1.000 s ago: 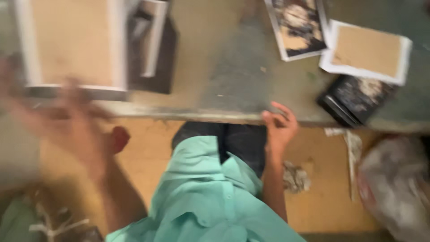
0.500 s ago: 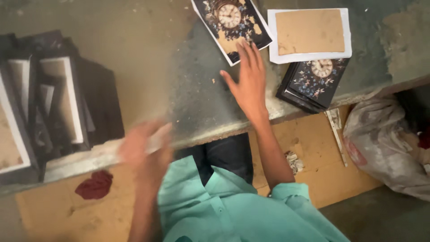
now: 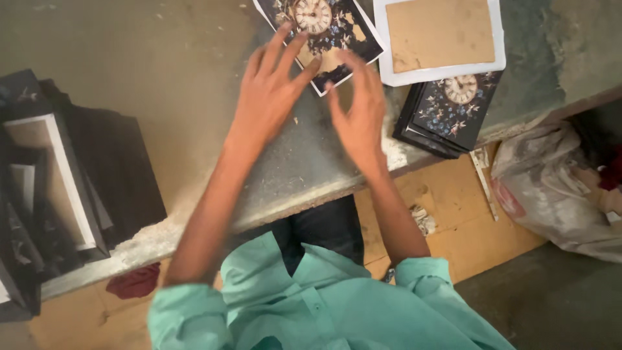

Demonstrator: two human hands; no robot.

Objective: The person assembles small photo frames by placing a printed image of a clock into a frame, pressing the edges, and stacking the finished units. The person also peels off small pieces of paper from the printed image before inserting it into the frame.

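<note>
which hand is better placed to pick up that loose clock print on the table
Probably the left. The left hand already has its fingertips on the clock print, while the right hand sits just below its lower corner, nearer the stack of dark clock panels.

A crumpled, pale plastic bag [image 3: 557, 188] with a red patch lies on the floor to the right, below the desk [image 3: 162, 97] edge. No labels, signs or screens show anywhere in this view.

Glossy paper print [image 3: 322, 29] (rough worktop [image 3: 162, 84])
</note>
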